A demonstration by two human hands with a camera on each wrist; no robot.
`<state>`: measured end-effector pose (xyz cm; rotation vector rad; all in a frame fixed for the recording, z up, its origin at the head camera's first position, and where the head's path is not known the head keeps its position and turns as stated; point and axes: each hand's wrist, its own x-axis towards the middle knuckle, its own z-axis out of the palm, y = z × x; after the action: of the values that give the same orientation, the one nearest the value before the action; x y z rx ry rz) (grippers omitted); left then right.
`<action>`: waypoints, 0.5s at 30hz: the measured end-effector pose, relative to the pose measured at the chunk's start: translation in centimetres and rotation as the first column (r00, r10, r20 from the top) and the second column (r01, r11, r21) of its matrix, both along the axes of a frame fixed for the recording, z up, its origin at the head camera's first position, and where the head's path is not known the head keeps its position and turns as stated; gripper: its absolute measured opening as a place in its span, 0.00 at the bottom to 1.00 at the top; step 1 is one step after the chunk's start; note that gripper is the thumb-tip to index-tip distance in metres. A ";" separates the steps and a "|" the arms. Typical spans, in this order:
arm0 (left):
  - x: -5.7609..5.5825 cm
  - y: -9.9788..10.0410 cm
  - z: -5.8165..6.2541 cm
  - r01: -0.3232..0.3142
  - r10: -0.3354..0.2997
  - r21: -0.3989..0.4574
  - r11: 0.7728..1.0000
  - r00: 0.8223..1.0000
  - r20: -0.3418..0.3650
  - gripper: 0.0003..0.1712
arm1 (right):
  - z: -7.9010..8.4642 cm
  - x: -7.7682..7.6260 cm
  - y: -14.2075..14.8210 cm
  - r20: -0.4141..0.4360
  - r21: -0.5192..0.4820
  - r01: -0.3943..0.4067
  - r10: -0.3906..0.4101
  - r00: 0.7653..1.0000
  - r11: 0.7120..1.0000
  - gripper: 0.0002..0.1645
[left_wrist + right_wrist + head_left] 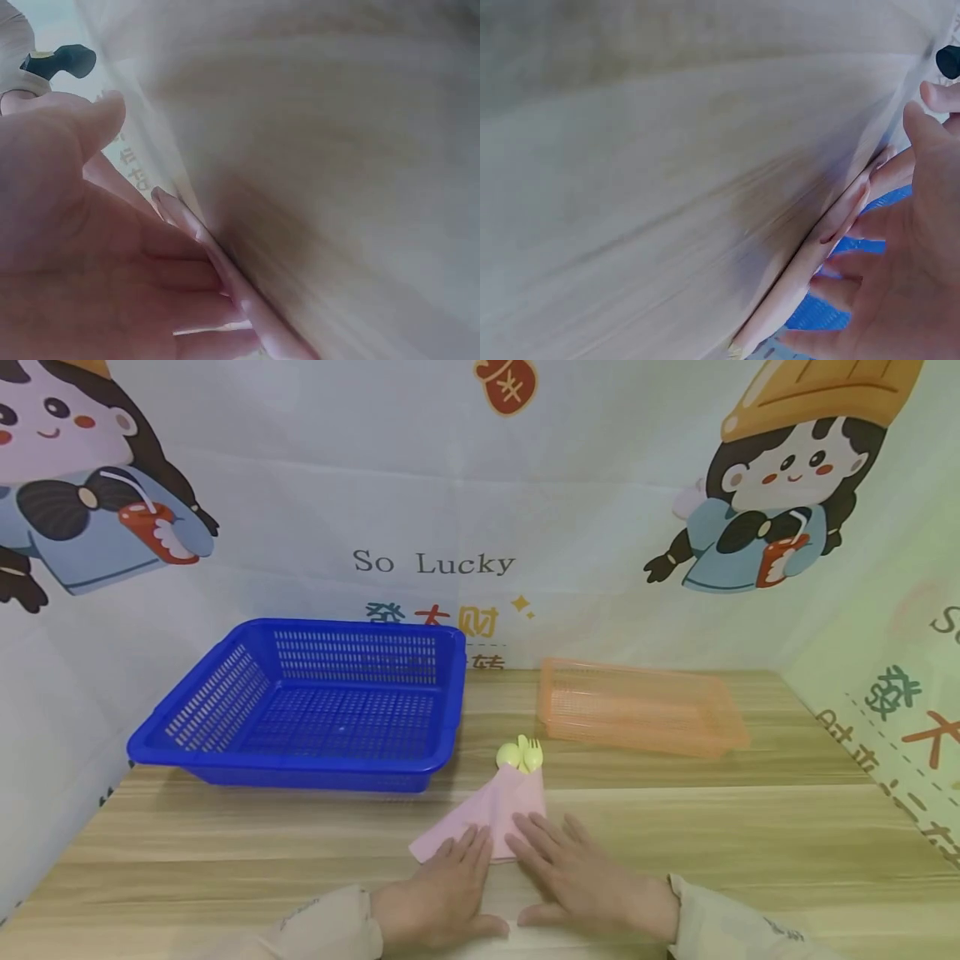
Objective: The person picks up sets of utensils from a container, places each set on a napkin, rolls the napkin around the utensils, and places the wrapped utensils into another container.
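Observation:
A pink cloth lies folded on the wooden table, with a corner spread out to the left. From its top stick the heads of pale yellow cutlery: a fork and a rounded spoon-like piece are plain, the rest is partly hidden by the cloth. My left hand rests with extended fingers on the cloth's lower left part. On its lower right edge lie the fingertips of my right hand, also straight and spread. In both wrist views the cloth shows as a thin layer under the fingers.
A blue plastic basket stands at the back left of the wooden table. At the back right is a shallow orange basket. Behind them hangs a printed cloth backdrop.

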<state>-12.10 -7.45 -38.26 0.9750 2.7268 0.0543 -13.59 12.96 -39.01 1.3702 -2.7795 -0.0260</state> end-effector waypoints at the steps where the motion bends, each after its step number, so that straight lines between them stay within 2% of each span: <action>1: 0.0 0.0 0.0 0.003 -0.003 -0.003 1.000 1.000 -0.002 0.50 | 0.0 -0.1 0.0 -0.002 -0.002 -0.010 0.010 1.000 1.000 0.45; 9: -0.3 -0.1 0.1 0.003 -0.003 -0.018 1.000 1.000 0.014 0.48 | -0.2 -0.7 0.1 -0.022 0.003 -0.054 0.054 0.998 0.999 0.44; 15: -0.3 0.0 0.3 -0.020 0.019 0.018 1.000 0.998 0.059 0.47 | 0.0 -0.9 0.0 -0.021 0.024 -0.057 0.057 0.998 0.998 0.43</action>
<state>-12.41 -7.47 -37.98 0.9367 2.6865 0.1107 -14.49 12.95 -39.00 1.4449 -2.7296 -0.0709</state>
